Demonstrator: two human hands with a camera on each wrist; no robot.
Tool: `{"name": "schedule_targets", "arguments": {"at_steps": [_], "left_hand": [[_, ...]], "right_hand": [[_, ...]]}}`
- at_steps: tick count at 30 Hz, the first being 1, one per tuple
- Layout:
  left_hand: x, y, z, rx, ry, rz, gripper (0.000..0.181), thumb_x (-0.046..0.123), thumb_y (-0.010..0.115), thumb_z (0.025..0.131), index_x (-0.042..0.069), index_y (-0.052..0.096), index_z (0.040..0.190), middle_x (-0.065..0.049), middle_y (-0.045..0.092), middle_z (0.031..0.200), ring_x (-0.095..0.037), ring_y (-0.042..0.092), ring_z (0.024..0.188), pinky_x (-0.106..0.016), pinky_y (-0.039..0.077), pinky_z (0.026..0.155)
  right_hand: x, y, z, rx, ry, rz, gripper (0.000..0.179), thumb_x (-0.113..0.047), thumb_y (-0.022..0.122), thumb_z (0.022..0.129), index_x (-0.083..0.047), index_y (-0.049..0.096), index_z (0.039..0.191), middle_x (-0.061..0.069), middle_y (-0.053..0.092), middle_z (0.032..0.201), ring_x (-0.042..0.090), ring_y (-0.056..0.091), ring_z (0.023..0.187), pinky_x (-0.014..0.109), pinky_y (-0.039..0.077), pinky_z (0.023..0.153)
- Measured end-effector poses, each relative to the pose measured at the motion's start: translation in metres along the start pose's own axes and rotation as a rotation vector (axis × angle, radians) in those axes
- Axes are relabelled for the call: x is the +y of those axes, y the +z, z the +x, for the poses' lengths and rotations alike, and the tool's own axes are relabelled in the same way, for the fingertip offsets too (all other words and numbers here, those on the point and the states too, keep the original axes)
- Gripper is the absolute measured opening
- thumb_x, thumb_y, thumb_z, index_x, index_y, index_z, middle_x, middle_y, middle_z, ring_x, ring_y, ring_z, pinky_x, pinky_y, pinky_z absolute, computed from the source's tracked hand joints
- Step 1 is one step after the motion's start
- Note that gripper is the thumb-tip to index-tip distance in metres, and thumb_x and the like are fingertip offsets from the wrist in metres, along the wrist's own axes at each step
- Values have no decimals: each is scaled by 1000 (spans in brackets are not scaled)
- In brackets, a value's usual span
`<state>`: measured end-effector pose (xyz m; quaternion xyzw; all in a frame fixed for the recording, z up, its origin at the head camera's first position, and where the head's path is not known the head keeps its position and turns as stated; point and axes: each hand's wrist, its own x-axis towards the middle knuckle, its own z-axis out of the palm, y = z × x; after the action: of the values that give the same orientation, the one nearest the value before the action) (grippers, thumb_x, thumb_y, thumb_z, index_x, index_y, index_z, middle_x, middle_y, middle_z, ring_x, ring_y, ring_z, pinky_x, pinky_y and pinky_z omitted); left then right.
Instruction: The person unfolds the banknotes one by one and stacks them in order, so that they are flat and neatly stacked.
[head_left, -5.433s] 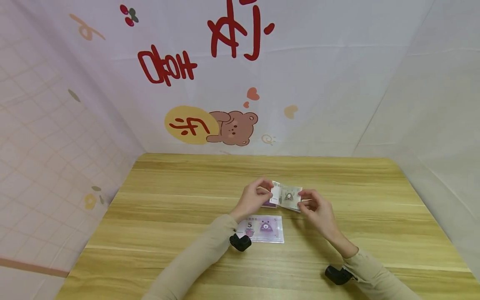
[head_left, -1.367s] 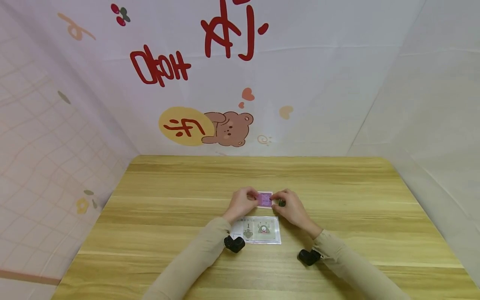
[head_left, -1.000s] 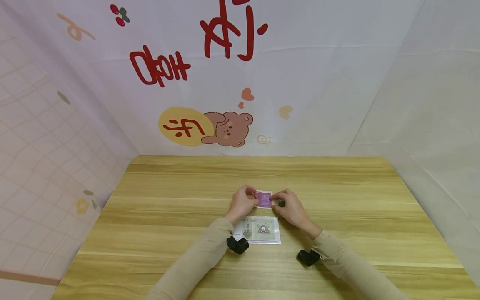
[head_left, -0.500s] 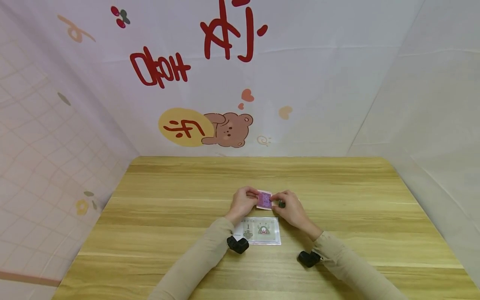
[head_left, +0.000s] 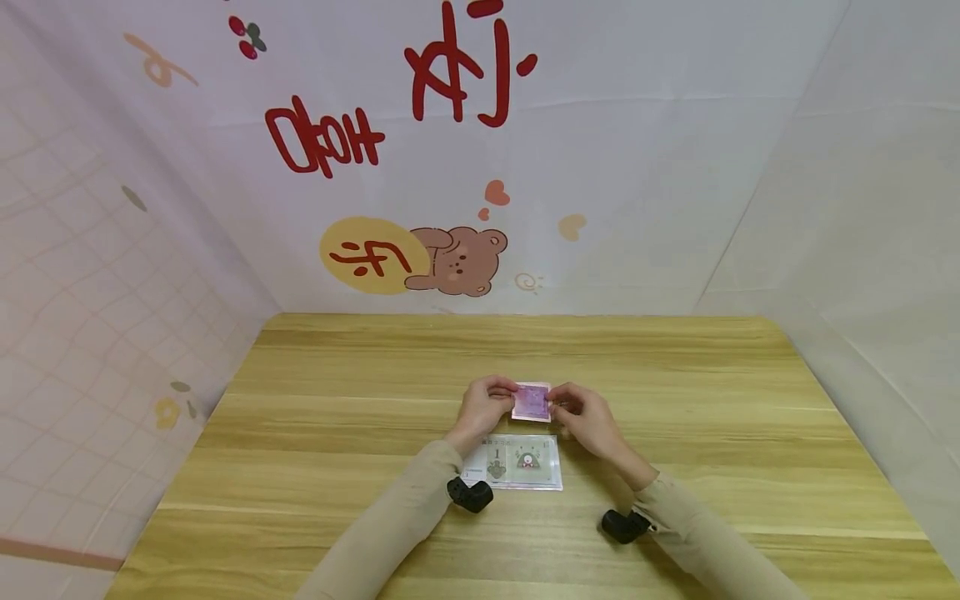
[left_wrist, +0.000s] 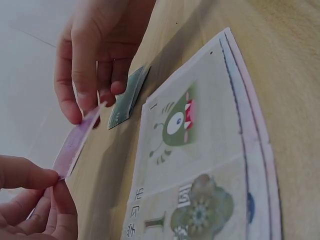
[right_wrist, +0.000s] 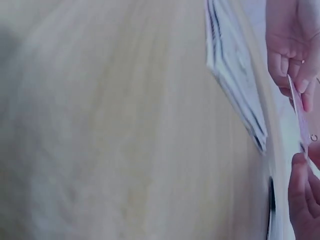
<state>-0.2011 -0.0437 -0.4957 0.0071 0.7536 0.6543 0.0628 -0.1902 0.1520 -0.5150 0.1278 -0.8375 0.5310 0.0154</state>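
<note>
In the head view, a small purple folded play banknote [head_left: 532, 402] is stretched between both hands. My left hand [head_left: 480, 410] pinches its left edge between thumb and fingers. At its other edge, my right hand [head_left: 588, 419] pinches it. The left wrist view shows the purple banknote [left_wrist: 77, 142] tilted, apart from the table. A green folded banknote [left_wrist: 129, 97] lies on the table below the right hand. Nearer to me is a stack of play banknotes [head_left: 525, 460], with a 1 note on top. My left sleeve and wrist camera hide its left end.
The wooden table [head_left: 360, 367] reaches back to a white printed cloth [head_left: 637, 183]. More cloth hangs on the left and right sides. A black wrist camera sits on each forearm, the left one [head_left: 471, 495] beside the banknote stack.
At first both hands held a 1 note above a stack showing a 5; now that stack shows a 1 and they hold the purple folded banknote. Lately the right hand shifted slightly right.
</note>
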Motion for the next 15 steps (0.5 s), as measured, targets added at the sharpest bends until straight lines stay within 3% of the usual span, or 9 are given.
{"name": "schedule_targets", "arguments": {"at_steps": [4, 7, 12, 15], "left_hand": [[0, -2, -3, -22, 7, -5, 26, -16, 62, 77, -9, 66, 102, -19, 67, 96, -25, 65, 87, -28, 53, 77], [-1, -3, -6, -52, 15, 68, 29, -13, 65, 78, -4, 66, 105, -17, 66, 99, -28, 64, 92, -31, 53, 80], [-1, -3, -12, -101, 121, 256, 28, -4, 72, 77, 1, 68, 105, -15, 60, 107, -29, 57, 99, -39, 48, 88], [0, -2, -16, -146, 171, 272, 26, -1, 73, 79, 0, 68, 105, -12, 61, 104, -28, 58, 98, -41, 47, 89]], "right_hand": [[-3, -1, -3, 24, -7, 73, 19, 12, 63, 83, 2, 66, 99, 15, 66, 88, 19, 61, 68, 22, 48, 56], [-8, -1, -4, 38, -7, 115, 20, 13, 62, 82, 4, 65, 100, 16, 65, 89, 21, 61, 70, 23, 51, 59], [-17, 1, -8, 40, 17, 196, 25, 15, 60, 82, 6, 61, 105, 20, 63, 97, 23, 61, 77, 30, 55, 66], [-22, 3, -10, 28, 26, 231, 27, 17, 60, 82, 7, 59, 107, 22, 62, 100, 25, 62, 81, 32, 56, 69]]}}
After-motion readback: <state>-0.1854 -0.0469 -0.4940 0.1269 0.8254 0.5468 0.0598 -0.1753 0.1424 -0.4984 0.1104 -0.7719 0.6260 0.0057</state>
